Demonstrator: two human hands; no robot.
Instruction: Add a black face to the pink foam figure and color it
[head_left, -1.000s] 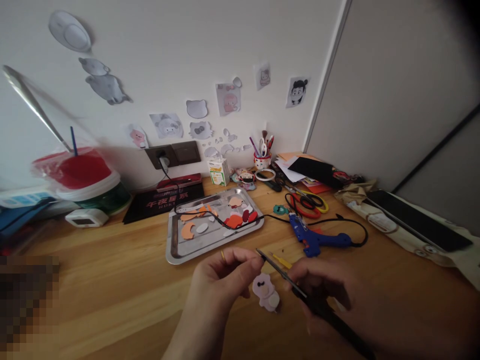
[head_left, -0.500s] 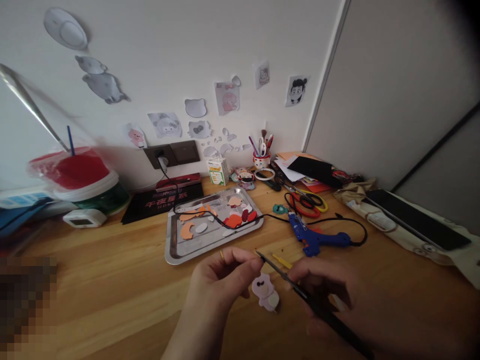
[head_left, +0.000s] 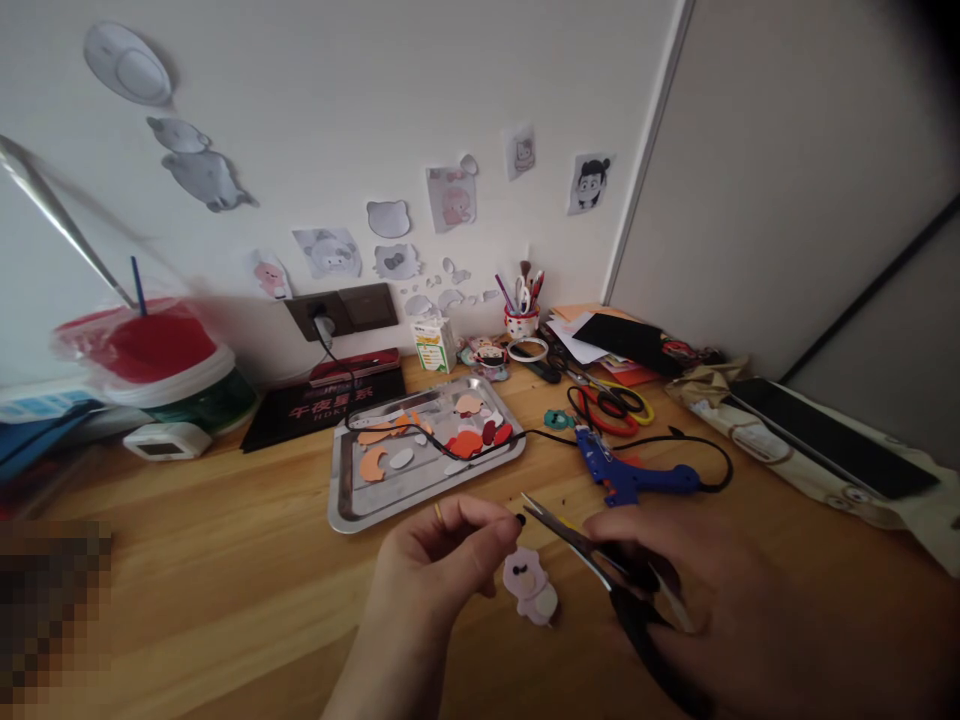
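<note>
Between thumb and fingertips, my left hand (head_left: 457, 550) pinches a tiny black piece (head_left: 520, 520), mostly covered by the fingers. My right hand (head_left: 697, 580) grips black-handled scissors (head_left: 574, 540), their tips just right of the black piece and their blades slightly parted. Below the fingertips a light pink animal figure (head_left: 531, 590) lies on the wooden table, with small black marks on its face and a pale oval on its belly. Part of a yellow tool (head_left: 570, 524) shows behind the scissor blades.
Beyond my hands a metal tray (head_left: 360, 515) holds orange, red and white cut pieces. A blue glue gun (head_left: 630, 475) lies to the right, its black cord crossing the tray. More scissors (head_left: 615, 405), a pen cup (head_left: 522, 320) and a white-rimmed bucket (head_left: 180, 385) stand or lie behind.
The scissor blades have parted and their tips have come away from the black piece. My left hand keeps its pinch almost in place. The pink figure has not moved.
</note>
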